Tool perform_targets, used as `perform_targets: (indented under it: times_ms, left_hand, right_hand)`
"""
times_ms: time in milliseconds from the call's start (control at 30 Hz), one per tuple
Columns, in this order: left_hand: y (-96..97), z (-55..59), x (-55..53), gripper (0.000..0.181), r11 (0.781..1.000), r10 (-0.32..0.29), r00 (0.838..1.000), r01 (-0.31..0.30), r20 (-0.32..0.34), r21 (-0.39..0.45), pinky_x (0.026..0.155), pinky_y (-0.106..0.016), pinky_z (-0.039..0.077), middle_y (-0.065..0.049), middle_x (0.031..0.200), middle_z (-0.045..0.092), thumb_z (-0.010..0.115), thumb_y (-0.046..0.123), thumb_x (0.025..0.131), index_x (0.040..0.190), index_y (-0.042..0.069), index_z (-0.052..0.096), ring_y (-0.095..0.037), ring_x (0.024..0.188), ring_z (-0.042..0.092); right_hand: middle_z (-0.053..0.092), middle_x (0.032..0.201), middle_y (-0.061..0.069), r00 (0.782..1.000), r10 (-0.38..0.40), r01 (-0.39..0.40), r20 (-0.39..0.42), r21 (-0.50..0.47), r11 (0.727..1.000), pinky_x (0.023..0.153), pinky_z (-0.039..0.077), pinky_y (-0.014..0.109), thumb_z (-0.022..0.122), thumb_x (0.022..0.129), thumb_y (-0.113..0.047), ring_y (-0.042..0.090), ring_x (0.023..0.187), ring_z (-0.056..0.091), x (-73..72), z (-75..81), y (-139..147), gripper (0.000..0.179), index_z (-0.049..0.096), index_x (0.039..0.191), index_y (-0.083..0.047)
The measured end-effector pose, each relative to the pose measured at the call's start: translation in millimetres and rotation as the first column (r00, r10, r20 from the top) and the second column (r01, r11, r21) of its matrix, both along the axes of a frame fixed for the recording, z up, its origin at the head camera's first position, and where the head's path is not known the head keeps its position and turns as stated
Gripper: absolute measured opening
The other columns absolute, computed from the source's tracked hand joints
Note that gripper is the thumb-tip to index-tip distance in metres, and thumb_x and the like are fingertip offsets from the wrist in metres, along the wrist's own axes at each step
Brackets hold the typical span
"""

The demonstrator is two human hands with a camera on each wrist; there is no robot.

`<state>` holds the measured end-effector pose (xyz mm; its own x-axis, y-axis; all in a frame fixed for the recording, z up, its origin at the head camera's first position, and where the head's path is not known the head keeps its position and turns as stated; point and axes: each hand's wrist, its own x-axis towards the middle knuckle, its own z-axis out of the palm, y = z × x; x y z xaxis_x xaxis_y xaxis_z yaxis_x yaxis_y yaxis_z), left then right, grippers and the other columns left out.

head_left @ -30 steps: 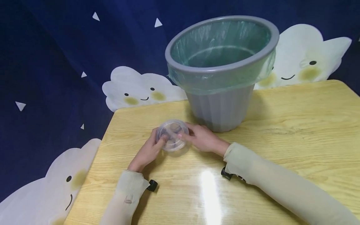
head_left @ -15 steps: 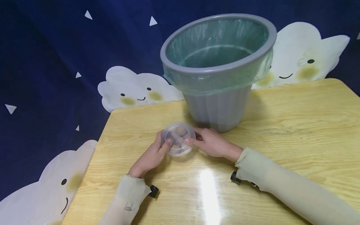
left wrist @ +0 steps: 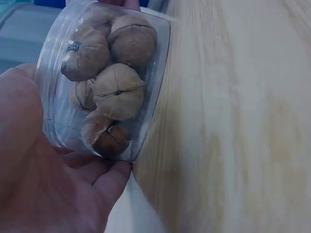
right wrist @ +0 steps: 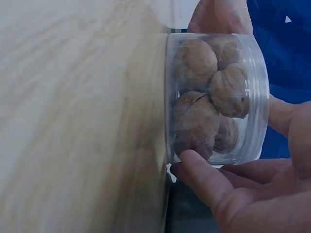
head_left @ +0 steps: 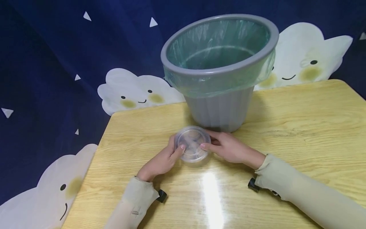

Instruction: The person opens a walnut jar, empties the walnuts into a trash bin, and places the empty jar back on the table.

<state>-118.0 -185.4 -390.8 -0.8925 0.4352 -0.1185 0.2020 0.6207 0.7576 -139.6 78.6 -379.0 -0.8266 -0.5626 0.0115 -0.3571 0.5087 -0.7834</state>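
A clear round plastic jar with a clear lid stands low at the table, in front of the bin. Several walnuts show through its wall in both wrist views. My left hand grips the jar's left side, its thumb on top of the lid. Opposite it, my right hand holds the right side, with its thumb on the lid too. One right fingertip presses low on the wall in the right wrist view. The base is at the tabletop; I cannot tell whether it touches.
Just behind the jar stands a grey bin with a green liner bag folded over its rim. The wooden table runs on to the right. A dark blue curtain with white cloud shapes hangs behind and left of it.
Both hands have carried or slid the jar to the right across the table, keeping their grip. The bin has shifted slightly left in view as the head camera moved.
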Motion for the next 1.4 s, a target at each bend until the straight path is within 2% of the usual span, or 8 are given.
perform_targets:
  times_ms: [133,300,533,867,1000,1100,1233,1400]
  left_hand:
    - [4.5,-1.3,-1.3,0.062,1.000,-0.021,1.000,0.021,0.003,-0.015,0.124,-0.041,0.027,-0.014,0.153,0.035,0.031,0.050,0.104,0.152,0.018,0.009,-0.020,0.145,0.032]
    - [11.2,-2.9,-3.9,0.061,0.997,-0.078,0.997,0.079,0.027,-0.012,0.124,-0.039,0.027,-0.011,0.152,0.032,0.028,0.050,0.104,0.152,0.019,0.006,-0.016,0.146,0.030]
    - [22.3,-1.4,-4.9,0.057,0.987,-0.158,0.987,0.158,0.005,0.013,0.125,-0.041,0.025,-0.008,0.156,0.027,0.026,0.047,0.105,0.152,0.027,0.001,-0.015,0.148,0.026]
    - [33.6,1.4,-4.2,0.060,0.980,-0.201,0.979,0.201,-0.039,-0.004,0.125,-0.040,0.025,-0.006,0.159,0.023,0.028,0.044,0.106,0.154,0.025,-0.002,-0.012,0.149,0.023]
    - [38.5,3.6,-5.8,0.062,0.973,-0.226,0.972,0.224,-0.056,-0.049,0.124,-0.040,0.028,-0.009,0.158,0.026,0.031,0.046,0.105,0.153,0.019,0.003,-0.014,0.149,0.025]
    - [41.8,5.4,-8.3,0.061,0.961,-0.273,0.958,0.268,-0.090,-0.070,0.123,-0.038,0.031,-0.011,0.154,0.032,0.037,0.043,0.104,0.151,0.013,0.010,-0.015,0.146,0.031]
    - [46.5,9.2,-12.6,0.060,0.950,-0.305,0.944,0.291,-0.125,-0.114,0.119,-0.035,0.037,-0.011,0.147,0.040,0.045,0.043,0.102,0.145,0.011,0.019,-0.014,0.140,0.040]
    - [52.5,10.6,-17.0,0.068,0.945,-0.297,0.948,0.276,-0.112,-0.175,0.113,-0.033,0.043,-0.009,0.143,0.043,0.047,0.054,0.098,0.143,0.010,0.024,-0.013,0.134,0.045]
  right_hand:
    - [0.061,0.137,0.009,1.000,-0.003,0.003,0.020,0.001,1.000,0.101,0.053,0.039,0.055,0.094,-0.053,0.020,0.122,0.062,-0.4,-0.4,6,0.068,0.037,0.151,-0.020]
    - [0.059,0.139,0.009,0.999,0.008,-0.008,0.051,-0.004,1.000,0.102,0.053,0.040,0.054,0.095,-0.052,0.022,0.123,0.062,-0.6,-1.0,18,0.066,0.036,0.151,-0.022]
    - [0.063,0.135,0.009,1.000,0.015,-0.014,-0.018,0.048,0.999,0.101,0.054,0.042,0.051,0.096,-0.052,0.024,0.121,0.063,3.5,-1.1,33,0.065,0.037,0.151,-0.020]
    - [0.065,0.132,0.009,0.999,0.034,-0.033,-0.023,0.035,0.999,0.096,0.057,0.038,0.053,0.097,-0.048,0.023,0.117,0.066,6.0,0.2,48,0.063,0.038,0.150,-0.017]
    - [0.066,0.129,0.009,0.999,0.034,-0.033,-0.037,0.041,0.999,0.093,0.058,0.035,0.055,0.096,-0.047,0.021,0.114,0.067,6.5,-0.2,55,0.063,0.041,0.149,-0.016]
    - [0.067,0.127,0.006,0.998,0.035,-0.033,-0.051,0.046,0.998,0.093,0.058,0.032,0.056,0.096,-0.048,0.018,0.113,0.068,7.2,-0.4,60,0.061,0.043,0.147,-0.018]
    - [0.065,0.131,0.000,0.997,0.031,-0.027,-0.069,0.060,0.998,0.096,0.056,0.033,0.056,0.095,-0.049,0.014,0.116,0.065,6.9,0.5,67,0.059,0.044,0.147,-0.022]
    - [0.061,0.136,0.001,0.998,0.029,-0.025,-0.056,0.083,0.996,0.099,0.055,0.036,0.056,0.095,-0.048,0.015,0.121,0.062,5.5,2.4,77,0.060,0.043,0.147,-0.023]
